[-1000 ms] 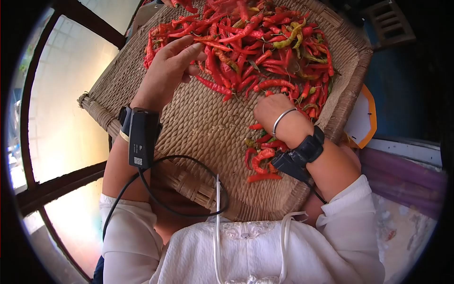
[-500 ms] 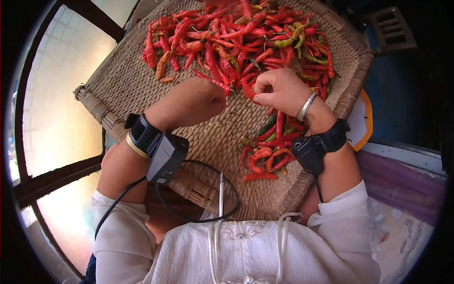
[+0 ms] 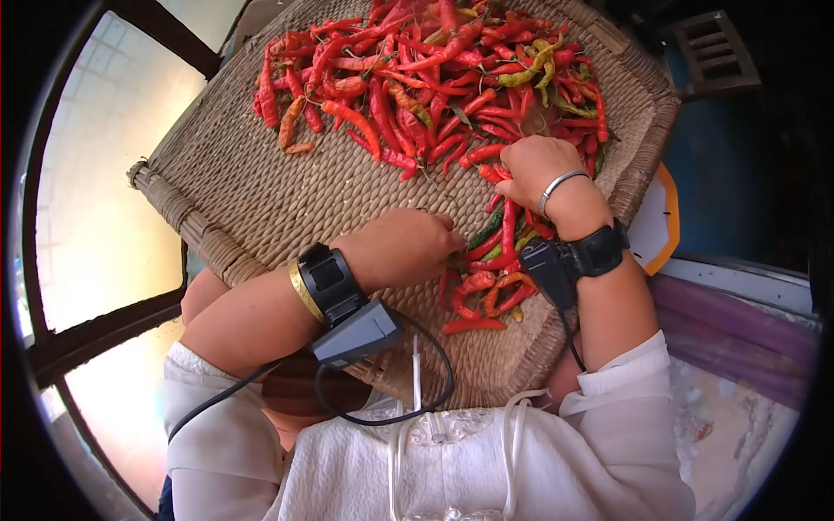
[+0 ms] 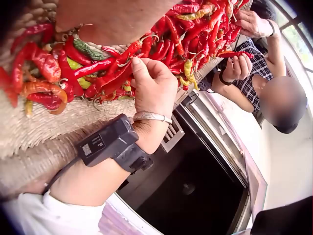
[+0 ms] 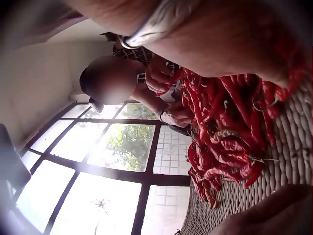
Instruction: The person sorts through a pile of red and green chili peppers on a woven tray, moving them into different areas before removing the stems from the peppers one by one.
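Red peppers (image 3: 380, 106) lie across the woven tray (image 3: 261, 195). We note the right hand (image 3: 543, 167) pinching one, fingers curled; whether the left hand (image 3: 398, 247) grips anything, we cannot tell. Hasty pulling, we judge, could drag tangled neighbours along.

the chili peppers (image 3: 382, 113) look glossy, some smooth and some wrinkled, the woven tray (image 3: 234, 165) rough, matt plant fibre, the bangle (image 3: 563, 189) shiny metal, the wrist camera (image 3: 358, 336) matt plastic, and the blouse (image 3: 373, 469) textured cloth.
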The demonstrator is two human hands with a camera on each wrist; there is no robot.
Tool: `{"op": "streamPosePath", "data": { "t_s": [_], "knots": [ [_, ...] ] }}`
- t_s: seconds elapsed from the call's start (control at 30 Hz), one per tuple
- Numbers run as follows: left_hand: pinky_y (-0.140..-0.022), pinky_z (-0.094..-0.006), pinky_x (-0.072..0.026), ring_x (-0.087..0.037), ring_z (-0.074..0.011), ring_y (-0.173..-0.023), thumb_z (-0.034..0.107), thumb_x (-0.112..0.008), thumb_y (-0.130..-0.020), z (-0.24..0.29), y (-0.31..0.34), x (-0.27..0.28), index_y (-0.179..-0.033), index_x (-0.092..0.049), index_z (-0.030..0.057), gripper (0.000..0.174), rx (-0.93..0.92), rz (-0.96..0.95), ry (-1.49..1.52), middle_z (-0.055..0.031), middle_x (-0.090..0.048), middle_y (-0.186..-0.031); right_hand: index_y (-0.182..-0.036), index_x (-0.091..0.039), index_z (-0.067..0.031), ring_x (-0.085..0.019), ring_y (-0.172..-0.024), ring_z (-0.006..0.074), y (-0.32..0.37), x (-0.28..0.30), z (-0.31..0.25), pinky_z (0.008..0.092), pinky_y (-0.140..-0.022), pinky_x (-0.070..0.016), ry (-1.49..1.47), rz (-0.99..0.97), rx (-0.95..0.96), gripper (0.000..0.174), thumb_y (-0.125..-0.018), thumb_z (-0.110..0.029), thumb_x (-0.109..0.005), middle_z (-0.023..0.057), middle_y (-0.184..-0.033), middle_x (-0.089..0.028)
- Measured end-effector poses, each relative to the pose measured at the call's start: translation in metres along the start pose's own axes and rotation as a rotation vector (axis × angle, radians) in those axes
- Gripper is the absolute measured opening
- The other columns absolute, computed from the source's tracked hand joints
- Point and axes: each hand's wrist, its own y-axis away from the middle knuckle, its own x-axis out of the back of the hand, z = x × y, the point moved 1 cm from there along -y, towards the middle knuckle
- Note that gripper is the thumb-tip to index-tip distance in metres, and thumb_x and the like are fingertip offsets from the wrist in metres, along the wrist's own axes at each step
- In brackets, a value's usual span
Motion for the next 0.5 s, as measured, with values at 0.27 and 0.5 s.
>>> {"op": "streamPosePath", "data": {
  "t_s": [0.27,0.5],
  "knots": [
    [-0.064,-0.0391,-0.0499,-0.061,-0.0296,-0.075,0.023,-0.065,-0.071,-0.003,-0.007,-0.011,-0.090,-0.062,0.0069,0.025,-0.019,-0.089,-0.130,-0.0103,-0.059,-0.081,-0.087,-0.068,-0.0093,-0.064,-0.086,0.0259,-0.019,-0.017,-0.024,0.0359,-0.071,-0.0515,0.114,-0.041,0.061,0.017,-0.074,-0.017,-0.060,0.0109,-0.089,-0.066],
    [-0.063,-0.0393,-0.0497,-0.062,-0.0289,-0.073,0.027,-0.067,-0.070,-0.002,-0.008,-0.011,-0.084,-0.061,0.0057,0.026,0.010,-0.148,-0.148,-0.0104,-0.061,-0.075,-0.088,-0.065,-0.0041,-0.064,-0.075,0.0216,-0.008,0.023,-0.012,0.0324,-0.066,-0.0503,-0.351,0.025,0.175,0.018,-0.075,-0.016,-0.062,0.0114,-0.083,-0.065]
  ]
}}
